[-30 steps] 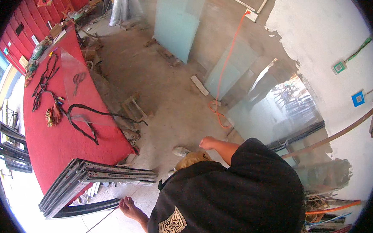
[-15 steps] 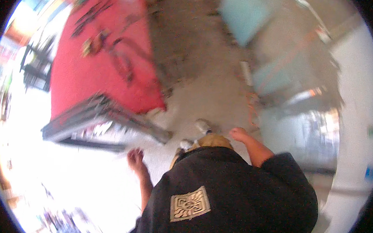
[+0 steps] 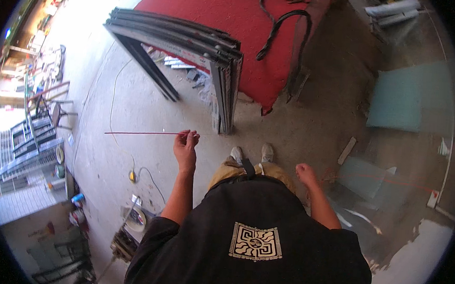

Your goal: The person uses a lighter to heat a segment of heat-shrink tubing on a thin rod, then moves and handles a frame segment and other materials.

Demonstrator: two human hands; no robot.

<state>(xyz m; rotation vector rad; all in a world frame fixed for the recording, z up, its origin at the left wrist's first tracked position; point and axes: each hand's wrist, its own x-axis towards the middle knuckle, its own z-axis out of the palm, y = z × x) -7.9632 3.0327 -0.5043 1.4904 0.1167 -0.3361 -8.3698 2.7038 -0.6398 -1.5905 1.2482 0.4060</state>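
My left hand (image 3: 186, 151) is raised in front of my left side, its fingers pinched on the end of a thin red rod (image 3: 144, 133). The rod points out to the left, about level, above the concrete floor. Beyond this hand stands a stack of dark metal frames (image 3: 177, 32), tilted at the corner of a red-covered table (image 3: 235, 17). My right hand (image 3: 306, 174) hangs beside my right hip, closed in a loose fist. Nothing shows in its fingers.
Black straps (image 3: 284, 28) lie on the red table. Glass sheets (image 3: 402, 98) lean at the right, with an orange cord (image 3: 386, 182) near them. A yellow tape-measure-like object (image 3: 132, 176) with a cable lies on the floor at left. Racks (image 3: 32, 135) stand far left.
My view has swung left, so the table and frames now appear further right. My left hand has risen and shows the red rod, which I could not make out earlier in the blur.
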